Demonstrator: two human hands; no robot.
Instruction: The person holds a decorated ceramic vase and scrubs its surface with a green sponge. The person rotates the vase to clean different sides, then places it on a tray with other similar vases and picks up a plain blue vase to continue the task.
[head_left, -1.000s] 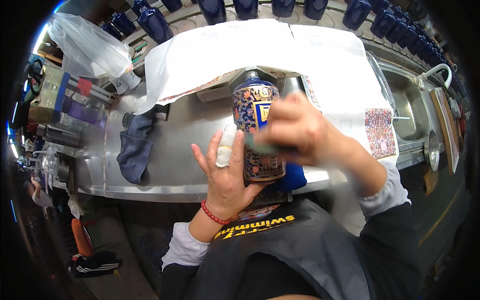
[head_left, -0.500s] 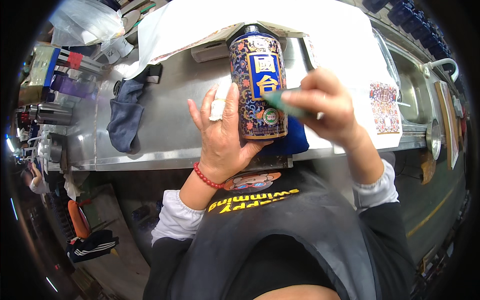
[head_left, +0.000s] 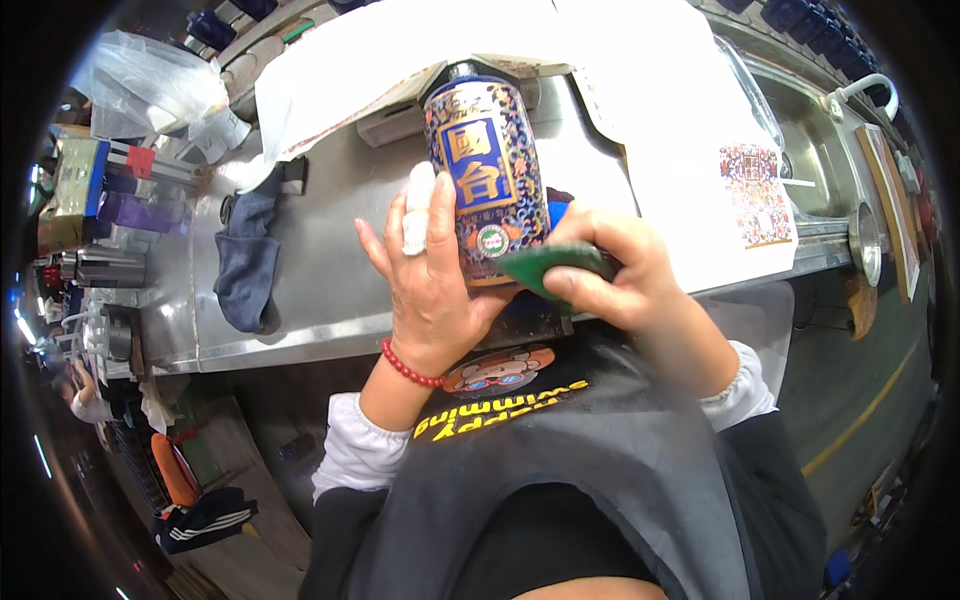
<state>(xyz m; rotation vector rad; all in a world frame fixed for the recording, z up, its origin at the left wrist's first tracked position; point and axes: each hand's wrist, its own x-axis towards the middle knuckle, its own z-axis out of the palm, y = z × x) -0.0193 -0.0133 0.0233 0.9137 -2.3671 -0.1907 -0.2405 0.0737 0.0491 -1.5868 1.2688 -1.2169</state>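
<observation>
While your left hand [head_left: 425,275], fingers apart, is bracing the patterned bottle [head_left: 505,165] at the steel counter's [head_left: 325,285] near edge, your right hand [head_left: 622,275] is clamping a green tool [head_left: 542,268]; probably heavy, slick, breakable, that bottle's favouring a palm around its body.

Bottle [head_left: 500,205]: dark blue, multicoloured floral pattern; blue panel [head_left: 474,160] framed gold. Flat tool [head_left: 545,268]: green. Bead bracelet [head_left: 402,367]: red. Table [head_left: 322,235]: silver-grey. Cloth [head_left: 247,265]: slate blue. Apron [head_left: 450,475]: black-grey, yellow lettering [head_left: 463,425].

A steel worktable [head_left: 325,235] adjoins a sink [head_left: 812,145] above dark floor [head_left: 820,370].
</observation>
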